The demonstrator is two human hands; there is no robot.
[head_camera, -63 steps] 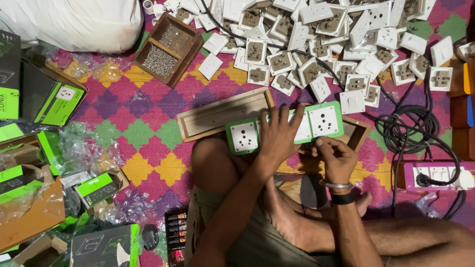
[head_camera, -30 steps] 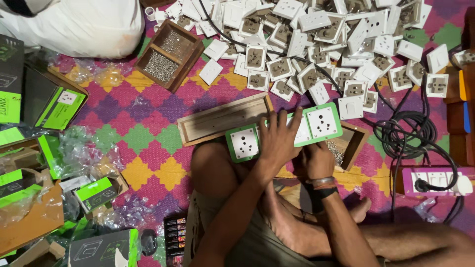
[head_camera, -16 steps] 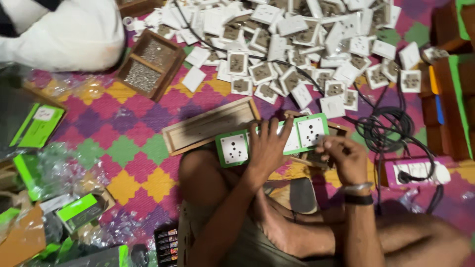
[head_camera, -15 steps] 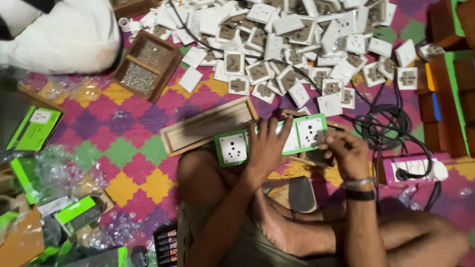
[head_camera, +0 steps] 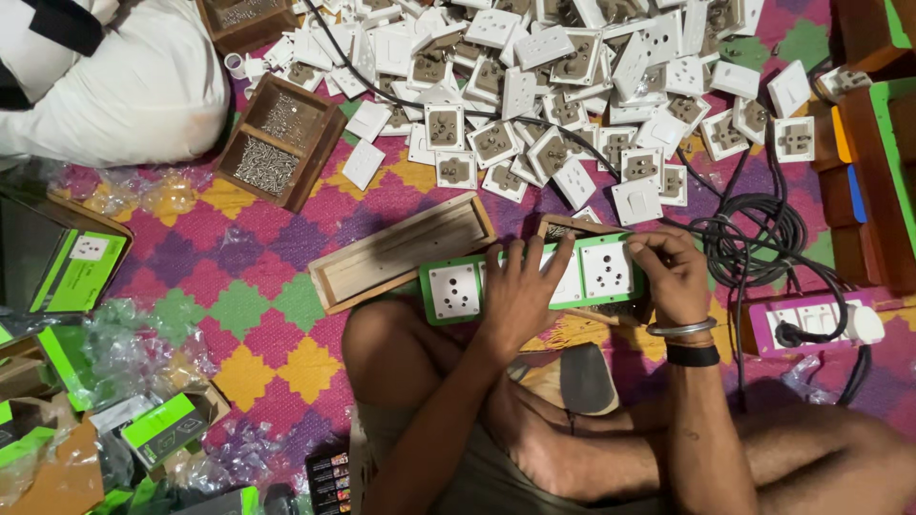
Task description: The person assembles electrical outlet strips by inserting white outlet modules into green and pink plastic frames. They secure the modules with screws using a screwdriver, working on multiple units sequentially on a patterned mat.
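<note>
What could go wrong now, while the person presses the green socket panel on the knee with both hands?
1. The green socket panel lies on a knee, not flat ground; under the left hand it may tilt or slip.
2. The right hand works at the panel's end; fingers could get pinched there.
3. The black cable is coiled close to the right wrist and might snag.

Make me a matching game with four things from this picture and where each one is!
Things:
1. green socket plate
2. wooden tray of screws
3. black cable coil
4. pile of white sockets

Places:
A. along the top, on the mat
B. under the left hand
C. far right, beside the pink power strip
D. upper left, next to the white sack

Pairs: 1-B, 2-D, 3-C, 4-A
</note>
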